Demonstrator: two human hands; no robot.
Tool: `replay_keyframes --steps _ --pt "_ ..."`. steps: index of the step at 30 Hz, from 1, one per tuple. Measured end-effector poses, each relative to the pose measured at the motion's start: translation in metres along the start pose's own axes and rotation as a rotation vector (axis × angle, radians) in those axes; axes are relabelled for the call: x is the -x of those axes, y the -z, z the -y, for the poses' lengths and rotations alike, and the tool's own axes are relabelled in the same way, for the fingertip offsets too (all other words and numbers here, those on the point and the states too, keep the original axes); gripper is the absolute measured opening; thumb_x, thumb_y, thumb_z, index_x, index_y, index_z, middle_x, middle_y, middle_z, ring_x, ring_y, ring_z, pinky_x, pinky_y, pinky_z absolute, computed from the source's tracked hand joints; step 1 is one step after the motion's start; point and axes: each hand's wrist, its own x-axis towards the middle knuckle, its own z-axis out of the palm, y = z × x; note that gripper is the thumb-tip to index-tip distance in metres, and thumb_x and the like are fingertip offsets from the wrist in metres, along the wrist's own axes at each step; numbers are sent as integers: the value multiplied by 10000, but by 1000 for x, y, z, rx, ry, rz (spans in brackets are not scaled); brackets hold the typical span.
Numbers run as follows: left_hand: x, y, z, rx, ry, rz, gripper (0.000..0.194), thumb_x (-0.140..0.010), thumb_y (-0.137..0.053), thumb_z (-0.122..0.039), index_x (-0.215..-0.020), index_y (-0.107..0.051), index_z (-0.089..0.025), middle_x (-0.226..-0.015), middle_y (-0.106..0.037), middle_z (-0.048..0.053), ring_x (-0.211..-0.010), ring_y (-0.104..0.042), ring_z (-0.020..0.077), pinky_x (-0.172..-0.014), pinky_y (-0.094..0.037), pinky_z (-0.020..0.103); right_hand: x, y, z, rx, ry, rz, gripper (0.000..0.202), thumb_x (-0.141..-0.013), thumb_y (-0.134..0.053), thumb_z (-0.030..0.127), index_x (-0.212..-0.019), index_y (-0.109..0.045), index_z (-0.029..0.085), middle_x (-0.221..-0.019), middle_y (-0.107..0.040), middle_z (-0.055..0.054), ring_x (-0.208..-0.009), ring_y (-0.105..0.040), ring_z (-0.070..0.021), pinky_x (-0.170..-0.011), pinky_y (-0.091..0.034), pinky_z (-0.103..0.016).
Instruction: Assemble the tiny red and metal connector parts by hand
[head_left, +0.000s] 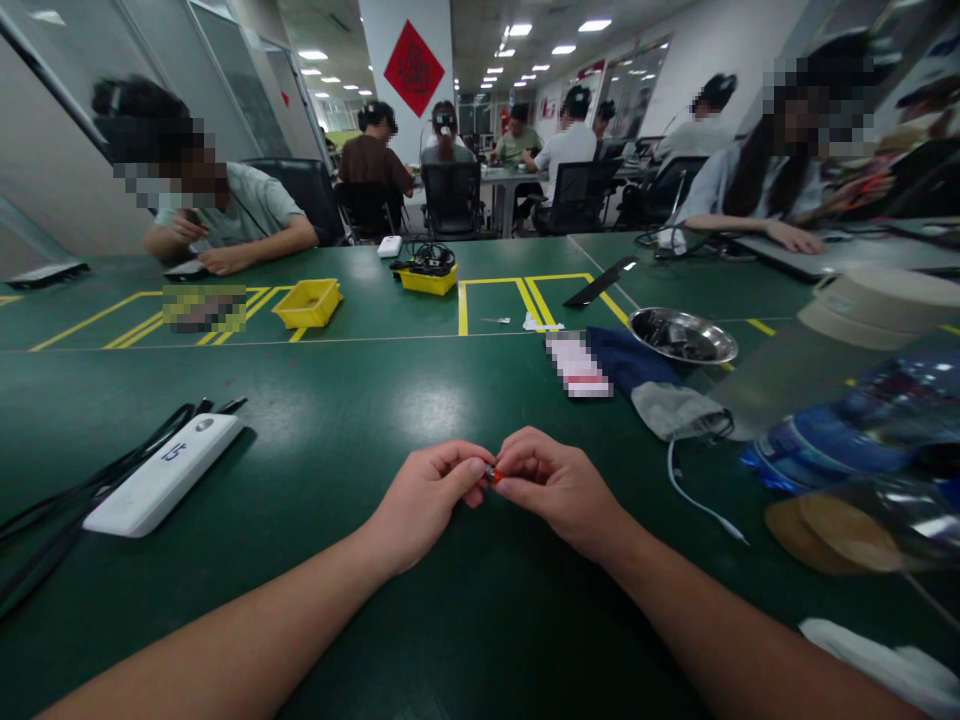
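Observation:
Both of my hands meet over the middle of the green table point(360, 390), fingertips nearly touching. Between them is a small part with an orange end and a metallic end point(492, 475), too small to name. My left hand point(429, 500) pinches its metallic side between thumb and forefinger. My right hand point(553, 488) pinches the orange side, with the other fingers curled in. Fingertips hide much of the part.
A white power bank point(169, 475) with black cables lies at left. Yellow bins point(307, 303) stand farther back. At right are a metal bowl point(682, 335), a blue pouch point(630, 360), a large bottle point(847, 420) and a white cable point(697, 500). Other people sit around.

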Motion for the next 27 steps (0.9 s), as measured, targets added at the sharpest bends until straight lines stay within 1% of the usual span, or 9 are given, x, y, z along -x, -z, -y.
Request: replay_keyframes --steps 5,9,11,13,16,18,21,23,27 --pt "0 1 -3 -62 17 25 217 -878 -598 -348 -945 -708 -174 -667 -599 -5 -622 -508 121 -592 -370 241 1 -2 -1 17 -3 -12 93 -762 -727 170 -798 -646 196 -875 -574 3 -751 -597 -123 -700 -501 -279" --pt "0 4 -5 -118 -8 90 223 -888 -569 -337 -923 -713 -170 -679 -583 -2 -638 -491 132 -604 -359 250 2 -3 -5 -7 24 17 210 -750 -741 169 -935 -659 229 -953 -574 -4 -781 -632 -136 -731 -539 -300" --pt "0 5 -6 -128 -37 133 208 -891 -559 -309 -899 -711 -167 -709 -593 5 -659 -489 134 -634 -369 256 3 -3 -5 73 60 51 327 -757 -732 152 -1059 -671 262 -1065 -567 -27 -808 -634 -139 -741 -549 -308" --pt "0 5 -6 -92 -49 170 190 -887 -568 -288 -953 -697 -167 -784 -624 20 -685 -500 134 -662 -385 262 4 -3 -3 190 102 96 384 -776 -710 138 -1127 -672 290 -1173 -550 -47 -875 -635 -156 -770 -553 -319" --pt "0 3 -5 23 -36 184 238 -869 -610 -293 -1070 -652 -173 -874 -647 38 -696 -514 131 -666 -405 263 5 -3 2 335 154 135 326 -801 -684 134 -1087 -698 291 -1255 -541 -58 -1043 -607 -208 -859 -541 -352" --pt "0 2 -4 90 -37 156 242 -862 -630 -305 -1062 -644 -170 -855 -644 37 -688 -517 127 -666 -411 260 5 -4 5 398 192 112 319 -820 -662 131 -1099 -689 285 -1264 -546 -65 -1104 -582 -229 -908 -524 -372" --pt "0 1 -3 180 -32 118 231 -887 -603 -344 -1008 -657 -154 -798 -624 32 -667 -519 121 -676 -420 262 5 -5 7 475 260 38 350 -864 -599 119 -1177 -638 272 -1207 -580 -80 -1109 -576 -235 -958 -495 -397" --pt "0 1 -3 242 -10 111 275 -913 -559 -381 -988 -667 -139 -800 -622 47 -667 -534 126 -666 -428 265 5 -5 7 528 300 0 346 -890 -555 113 -1196 -609 263 -1163 -594 -84 -1108 -571 -237 -976 -480 -404" --pt "0 1 -2 244 17 128 330 -920 -541 -410 -993 -686 -122 -753 -627 60 -663 -553 141 -632 -425 265 7 -4 3 622 324 4 339 -892 -540 118 -1198 -577 258 -1150 -583 -87 -1087 -573 -240 -950 -492 -403"
